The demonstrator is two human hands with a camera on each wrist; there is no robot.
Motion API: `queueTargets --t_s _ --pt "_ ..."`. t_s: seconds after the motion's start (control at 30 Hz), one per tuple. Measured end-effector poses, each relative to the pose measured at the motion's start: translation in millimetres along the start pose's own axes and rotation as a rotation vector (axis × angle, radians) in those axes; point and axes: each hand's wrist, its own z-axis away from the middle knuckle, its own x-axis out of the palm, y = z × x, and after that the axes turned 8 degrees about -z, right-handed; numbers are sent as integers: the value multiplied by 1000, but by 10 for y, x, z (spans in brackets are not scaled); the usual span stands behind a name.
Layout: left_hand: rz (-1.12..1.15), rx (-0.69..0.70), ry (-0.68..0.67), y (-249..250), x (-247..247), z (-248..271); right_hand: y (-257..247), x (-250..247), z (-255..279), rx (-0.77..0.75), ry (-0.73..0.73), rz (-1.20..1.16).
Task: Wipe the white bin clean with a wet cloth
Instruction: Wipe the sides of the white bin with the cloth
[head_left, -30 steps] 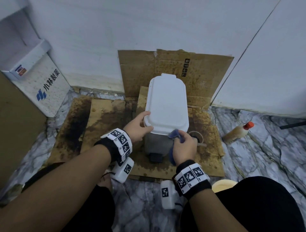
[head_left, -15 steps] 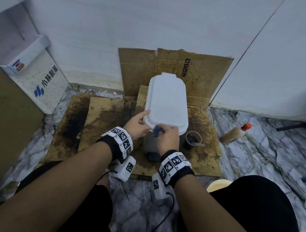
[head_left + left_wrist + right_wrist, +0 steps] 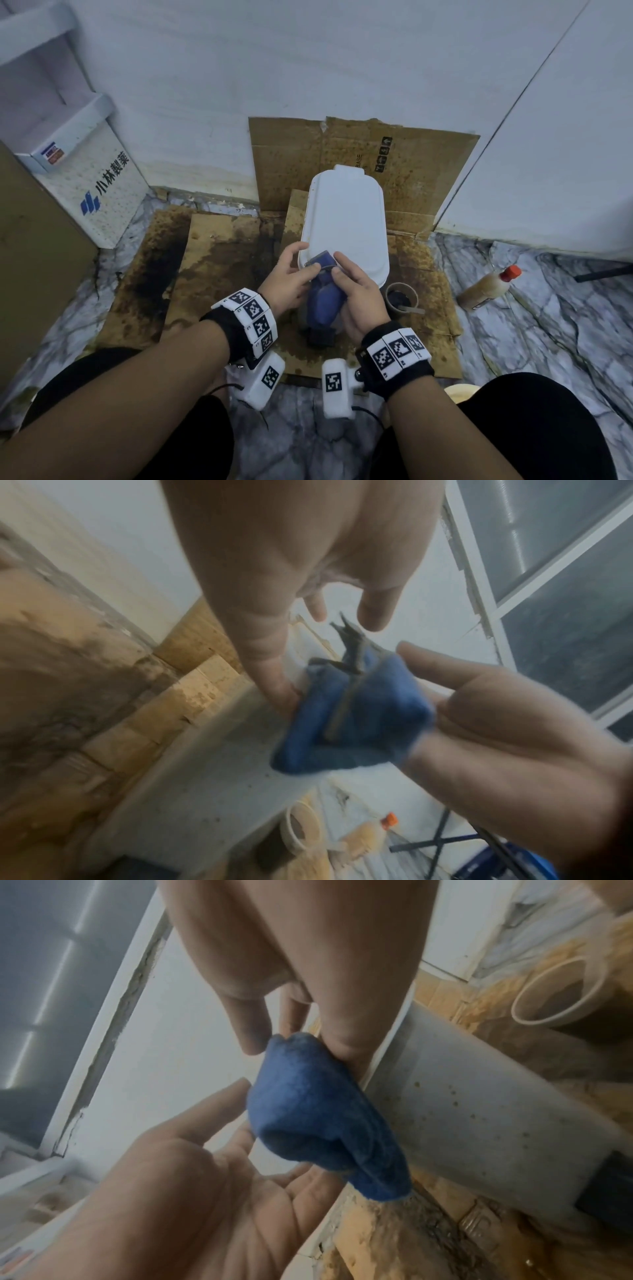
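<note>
The white bin [image 3: 346, 219] stands with its lid down on stained cardboard, and its grey speckled side [image 3: 479, 1110] faces me. A folded blue cloth [image 3: 323, 296] hangs in front of the bin's near rim, between both hands. My right hand [image 3: 356, 291] pinches the cloth [image 3: 308, 1110] at its top between thumb and fingers. My left hand [image 3: 291, 277] is beside it with fairly straight fingers. Its thumb [image 3: 274, 685] touches the cloth's [image 3: 356, 718] edge. The bin's foot is hidden behind the cloth and hands.
Stained cardboard [image 3: 212, 260] covers the marble floor and leans on the wall behind the bin. A paper cup of dark liquid [image 3: 402, 298] stands right of the bin, with an orange-capped bottle [image 3: 486, 291] lying farther right. A white printed box [image 3: 92, 192] stands at the left.
My right hand slid the cloth leftward along the bin's near rim, then drew it off in front. My left hand left the lid's corner and came to the cloth.
</note>
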Motion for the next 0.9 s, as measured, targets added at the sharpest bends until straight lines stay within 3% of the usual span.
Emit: queueTargets --t_s 0.13,0.23,0.33,0.4,0.5,0.6,0.73,0.9 --pt "30 41 -58 -119 112 48 -40 42 41 122 -16 -208" --pt "-38 74 -15 -180 106 73 -124 88 97 144 -95 -108" --pt "-135 103 157 -194 149 88 -210 91 30 11 -76 359" --pt "-163 109 332 -210 177 85 -252 42 -71 -188 15 734" --pt "-171 86 500 -201 136 36 -357 -67 -190 -436 177 1077" --pt "-152 100 541 -180 54 -82 -463 -182 -300 -421 243 1340" --pt "-147 106 462 -193 22 -177 -499 -365 -475 -198 134 1329" --pt "-111 65 408 -195 72 -214 -546 -450 -486 -173 75 1138"
